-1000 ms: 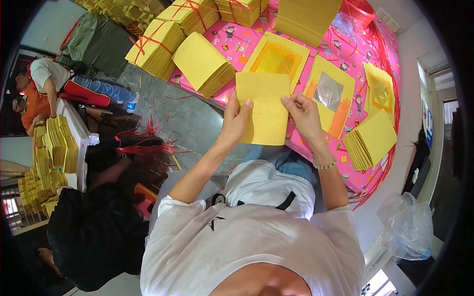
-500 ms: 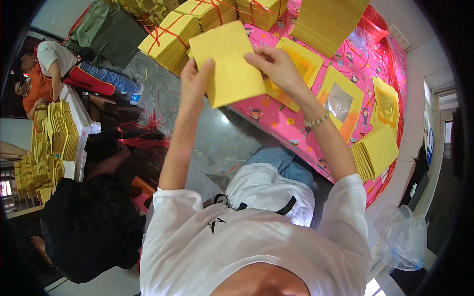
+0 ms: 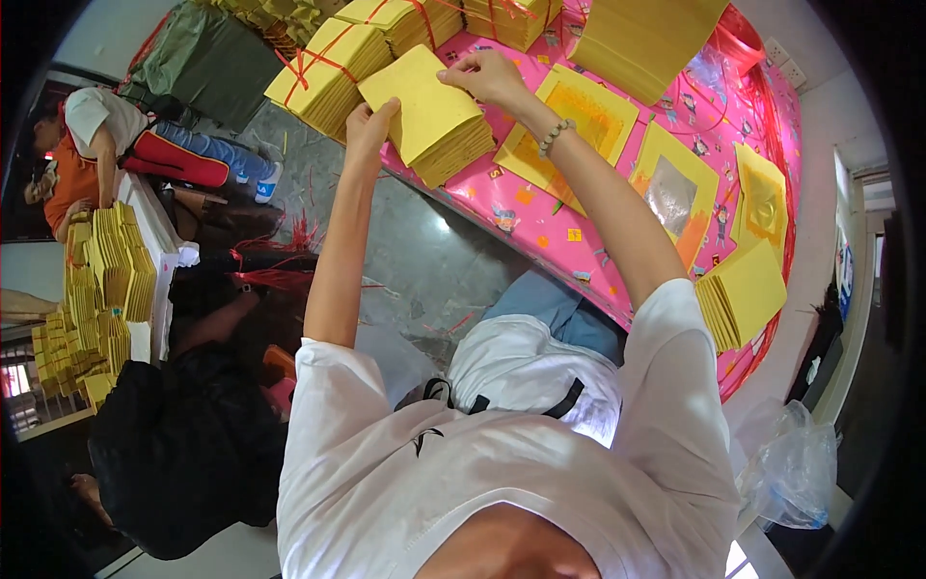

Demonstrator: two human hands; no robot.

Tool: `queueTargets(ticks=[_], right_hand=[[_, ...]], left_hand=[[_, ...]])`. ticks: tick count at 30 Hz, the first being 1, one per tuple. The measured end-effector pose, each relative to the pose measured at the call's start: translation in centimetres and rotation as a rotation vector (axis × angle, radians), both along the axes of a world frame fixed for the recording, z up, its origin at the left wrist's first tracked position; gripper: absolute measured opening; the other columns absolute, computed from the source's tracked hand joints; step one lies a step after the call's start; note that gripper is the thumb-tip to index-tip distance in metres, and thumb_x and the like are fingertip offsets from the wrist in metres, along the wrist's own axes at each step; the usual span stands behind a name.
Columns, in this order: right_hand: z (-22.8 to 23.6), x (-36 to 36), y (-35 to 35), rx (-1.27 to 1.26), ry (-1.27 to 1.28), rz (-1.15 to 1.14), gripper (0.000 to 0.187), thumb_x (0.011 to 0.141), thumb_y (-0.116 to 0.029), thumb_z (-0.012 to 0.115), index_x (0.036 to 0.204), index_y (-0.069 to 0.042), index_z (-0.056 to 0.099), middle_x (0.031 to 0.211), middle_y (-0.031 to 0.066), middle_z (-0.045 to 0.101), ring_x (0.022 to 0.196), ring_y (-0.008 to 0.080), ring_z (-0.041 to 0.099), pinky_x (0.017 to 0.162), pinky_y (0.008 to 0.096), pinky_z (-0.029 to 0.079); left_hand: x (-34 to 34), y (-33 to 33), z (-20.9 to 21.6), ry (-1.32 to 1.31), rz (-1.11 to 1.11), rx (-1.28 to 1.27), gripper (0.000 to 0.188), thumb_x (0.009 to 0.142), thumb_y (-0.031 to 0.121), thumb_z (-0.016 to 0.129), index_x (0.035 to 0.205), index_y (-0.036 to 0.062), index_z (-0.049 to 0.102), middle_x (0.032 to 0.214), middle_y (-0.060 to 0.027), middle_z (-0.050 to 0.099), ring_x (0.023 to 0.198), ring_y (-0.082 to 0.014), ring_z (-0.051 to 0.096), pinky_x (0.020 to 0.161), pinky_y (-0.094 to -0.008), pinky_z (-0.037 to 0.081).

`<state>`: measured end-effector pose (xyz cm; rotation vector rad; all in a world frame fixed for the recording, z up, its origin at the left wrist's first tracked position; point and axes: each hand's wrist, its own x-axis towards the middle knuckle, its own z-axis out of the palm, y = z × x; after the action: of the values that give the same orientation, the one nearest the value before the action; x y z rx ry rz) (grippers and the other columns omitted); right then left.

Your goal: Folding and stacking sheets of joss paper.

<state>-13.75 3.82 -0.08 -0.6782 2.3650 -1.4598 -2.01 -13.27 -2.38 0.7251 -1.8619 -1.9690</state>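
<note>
An untied stack of yellow paper packets (image 3: 424, 101) sits at the near-left edge of the pink table. My left hand (image 3: 371, 130) pinches the top packet's left edge, its thumb on top and its fingers down the side. At the upper right edge of the same packet is my right hand (image 3: 490, 79), with thumb and forefinger closed on the corner. A beaded bracelet circles my right wrist. Just behind the stack lie bundles of yellow packets (image 3: 333, 72) tied with red string. To the right are yellow sheets with orange-smeared stencil windows (image 3: 588, 111).
More stencil frames (image 3: 666, 193) and a fanned pile of yellow packets (image 3: 741, 297) lie on the pink patterned tablecloth (image 3: 540, 230). A pink basin (image 3: 738, 43) stands far right. At left, people work beside a white table (image 3: 159, 261) stacked with yellow packets.
The packet that was held up in both hands now lies on top of the untied stack. My hands came down with it, and my right hand shifted left and away to its far corner.
</note>
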Motion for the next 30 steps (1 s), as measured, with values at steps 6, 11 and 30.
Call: queueTargets(ticks=[6,11,30], right_hand=[[-0.1,0.2,0.7,0.112,0.011,-0.045,0.033,0.068,-0.041,0.073,0.083,-0.011,0.073,0.077,0.0046,0.069,0.062,0.0164,0.065,0.059,0.0307,0.053],[-0.3,0.5,0.7,0.105,0.092,-0.067,0.031,0.068,-0.039,0.074,0.08,-0.011,0.072,0.076,0.0049,0.069,0.064,0.0165,0.065,0.063,0.0309,0.053],[-1.2,0.3,0.7,0.148,0.118,-0.074,0.028,0.066,-0.038,0.074,0.081,-0.014,0.071,0.077,0.0033,0.069,0.072,0.0177,0.065,0.067,0.0339,0.052]], left_hand=[[-0.4,0.4,-0.8,0.004,-0.014,-0.074,0.029,0.081,0.015,0.066,0.099,-0.0072,0.059,0.093,-0.0113,0.066,0.078,-0.0156,0.062,0.071,-0.0265,0.047],[-0.5,0.3,-1.7,0.009,0.06,-0.266,0.029,0.077,0.017,0.069,0.095,-0.0049,0.062,0.087,-0.009,0.067,0.074,-0.0133,0.062,0.067,-0.0261,0.047],[-0.6,-0.2,-2.5,0.025,0.042,-0.426,0.033,0.072,0.019,0.071,0.091,-0.0065,0.062,0.081,-0.0108,0.067,0.071,-0.0157,0.064,0.067,-0.0286,0.05]])
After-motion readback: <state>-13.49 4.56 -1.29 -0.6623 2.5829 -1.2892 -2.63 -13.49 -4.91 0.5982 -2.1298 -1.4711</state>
